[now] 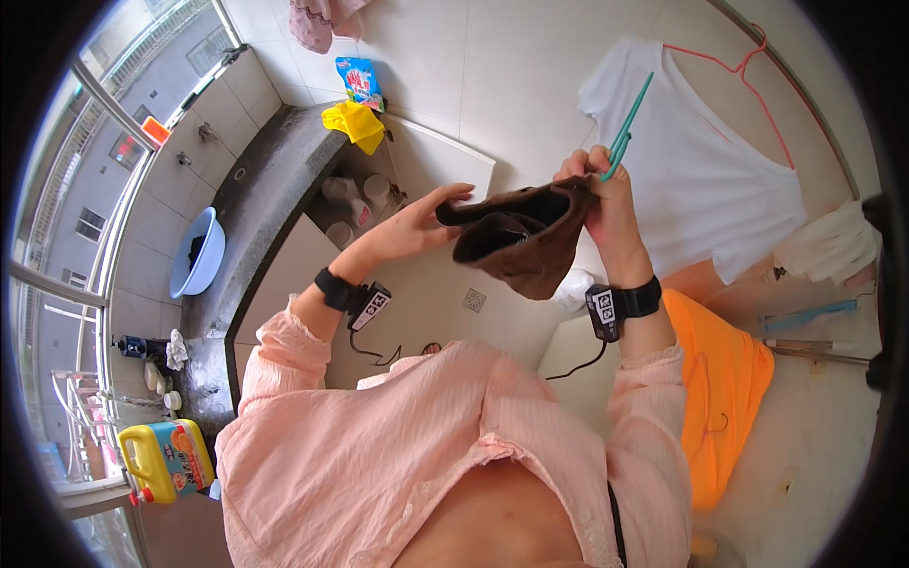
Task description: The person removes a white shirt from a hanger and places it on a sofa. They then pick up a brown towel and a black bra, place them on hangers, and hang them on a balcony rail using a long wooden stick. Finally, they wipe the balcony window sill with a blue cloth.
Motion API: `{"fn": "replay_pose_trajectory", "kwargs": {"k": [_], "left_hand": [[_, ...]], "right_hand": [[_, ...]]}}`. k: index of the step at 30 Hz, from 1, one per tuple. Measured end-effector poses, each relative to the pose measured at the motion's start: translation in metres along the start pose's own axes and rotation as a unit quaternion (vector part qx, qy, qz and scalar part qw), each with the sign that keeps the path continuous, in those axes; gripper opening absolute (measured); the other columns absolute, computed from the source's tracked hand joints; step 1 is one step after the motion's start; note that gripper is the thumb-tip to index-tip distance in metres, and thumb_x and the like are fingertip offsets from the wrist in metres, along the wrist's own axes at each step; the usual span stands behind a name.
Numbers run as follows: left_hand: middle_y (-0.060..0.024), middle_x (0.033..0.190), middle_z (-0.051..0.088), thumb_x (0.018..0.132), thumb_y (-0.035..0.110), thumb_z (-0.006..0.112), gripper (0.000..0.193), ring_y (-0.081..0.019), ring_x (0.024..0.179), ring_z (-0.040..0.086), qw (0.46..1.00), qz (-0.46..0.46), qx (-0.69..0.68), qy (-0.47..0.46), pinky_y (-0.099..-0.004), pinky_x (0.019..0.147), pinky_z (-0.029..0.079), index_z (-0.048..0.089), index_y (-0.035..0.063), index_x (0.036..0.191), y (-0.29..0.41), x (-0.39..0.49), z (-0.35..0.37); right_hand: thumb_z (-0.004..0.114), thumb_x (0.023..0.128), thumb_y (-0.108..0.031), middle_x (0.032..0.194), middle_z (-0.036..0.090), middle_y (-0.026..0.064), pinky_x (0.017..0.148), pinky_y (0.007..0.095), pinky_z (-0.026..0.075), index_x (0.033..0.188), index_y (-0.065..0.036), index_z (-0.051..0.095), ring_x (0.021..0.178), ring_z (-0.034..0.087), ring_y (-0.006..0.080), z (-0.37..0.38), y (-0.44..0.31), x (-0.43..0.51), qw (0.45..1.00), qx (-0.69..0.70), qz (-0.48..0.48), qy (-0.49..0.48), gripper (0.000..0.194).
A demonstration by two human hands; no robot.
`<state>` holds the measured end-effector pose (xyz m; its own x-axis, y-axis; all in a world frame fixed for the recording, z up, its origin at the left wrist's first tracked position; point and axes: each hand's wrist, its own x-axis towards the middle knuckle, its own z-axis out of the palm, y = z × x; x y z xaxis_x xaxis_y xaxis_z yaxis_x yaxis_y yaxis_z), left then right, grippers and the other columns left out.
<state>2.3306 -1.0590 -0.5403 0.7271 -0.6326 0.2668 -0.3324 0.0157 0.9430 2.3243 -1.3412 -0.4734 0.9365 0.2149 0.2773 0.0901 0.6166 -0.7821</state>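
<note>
A dark brown cloth garment (543,259) hangs in the air in front of me, its wide opening facing up. My right hand (600,181) grips one edge of it, together with a teal clothes hanger (625,135) that points upward. At the opposite edge is my left hand (437,216), thumb and fingers on either side of the fabric; part of the fingers is hidden behind it. Further right, a white shirt (675,163) hangs on a red hanger (742,67).
On the dark stone counter (266,170) at left are a light blue basin (202,252), a yellow cloth (355,126) and a detergent bag (361,82). A yellow jug (167,461) stands lower left. Orange fabric (724,397) hangs at right. A cabinet door (440,156) is ajar.
</note>
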Motion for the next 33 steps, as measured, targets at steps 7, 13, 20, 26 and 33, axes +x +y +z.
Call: {"fn": "replay_pose_trajectory", "kwargs": {"k": [7,13,20,26,33], "left_hand": [[-0.0014,0.097,0.059,0.092,0.021,0.055,0.029,-0.0085,0.093,0.052,0.986,-0.136,-0.046,-0.086,-0.0244,0.084,0.043,0.057,0.0001,0.112,0.002,0.023,0.017],[0.0017,0.078,0.056,0.091,0.029,0.056,0.032,-0.0067,0.075,0.047,0.982,-0.152,0.071,0.092,-0.0233,0.069,0.042,0.062,-0.002,0.098,0.033,0.049,-0.006],[-0.0062,0.08,0.059,0.087,0.018,0.053,0.026,-0.0122,0.074,0.052,0.973,-0.156,0.144,0.094,-0.0259,0.067,0.044,0.059,-0.0051,0.098,0.064,0.065,-0.006],[-0.0082,0.09,0.061,0.088,0.018,0.054,0.028,-0.0145,0.082,0.056,0.953,-0.159,0.091,0.242,-0.0256,0.074,0.045,0.057,-0.0042,0.104,0.06,0.07,-0.018],[-0.0056,0.09,0.062,0.09,0.013,0.053,0.018,-0.0125,0.077,0.061,0.944,-0.107,-0.02,0.312,-0.0228,0.067,0.05,0.056,0.0014,0.103,0.079,0.085,-0.054]], "right_hand": [[0.048,0.07,0.009,0.07,0.05,0.0042,0.068,0.0299,0.046,0.069,-0.014,0.034,0.069,0.053,0.0185,-0.018,-0.012,-0.013,1.0,-0.015,0.014,-0.009,0.027],[0.054,0.078,-0.001,0.077,0.053,0.0031,0.075,0.0311,0.044,0.076,-0.013,0.039,0.075,0.052,0.0153,-0.043,-0.016,-0.031,0.96,-0.269,0.073,0.006,0.019],[0.049,0.092,-0.02,0.066,0.049,-0.0002,0.043,0.021,0.032,0.094,-0.004,0.053,0.046,0.04,0.0069,-0.044,-0.02,-0.054,0.827,-0.514,0.041,0.224,0.017],[0.044,0.097,-0.025,0.058,0.033,-0.0038,0.04,0.0217,0.015,0.087,-0.004,0.05,0.044,0.022,0.0037,0.007,-0.038,-0.085,0.954,-0.211,-0.084,0.199,0.024],[0.043,0.097,-0.032,0.057,0.027,-0.0032,0.041,0.022,0.018,0.086,-0.005,0.042,0.044,0.022,0.0053,0.093,-0.013,-0.086,0.948,-0.114,-0.284,0.087,0.029]]}}
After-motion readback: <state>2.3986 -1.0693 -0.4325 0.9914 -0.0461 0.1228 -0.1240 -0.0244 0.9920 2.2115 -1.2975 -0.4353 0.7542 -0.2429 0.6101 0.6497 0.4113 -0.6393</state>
